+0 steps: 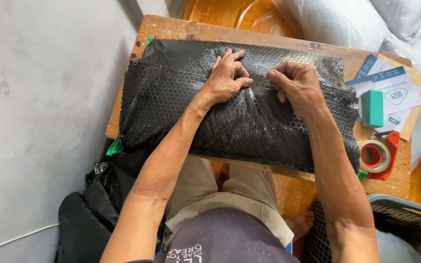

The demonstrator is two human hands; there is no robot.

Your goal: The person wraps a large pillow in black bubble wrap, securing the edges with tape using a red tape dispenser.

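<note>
Black bubble-wrapped parcel lies across the wooden counter, already fully wrapped, with the left hand and right hand each in a pinching grip on the clear tape at its top seam, the seam seemingly not yet smoothed down.

— What does the work sit on?
— A small wooden table, worn, with dark knots near its far edge.
— And the floor?
— On the left, a pale grey concrete floor, scuffed, with a thin white cord lying across it. Beyond and under the table, glossy orange-brown flooring reflects the light.
— Anything else around?
— White plastic sacks are heaped at the upper right, and a grey-green plastic basket stands at the lower right. The light is soft and even.
</note>
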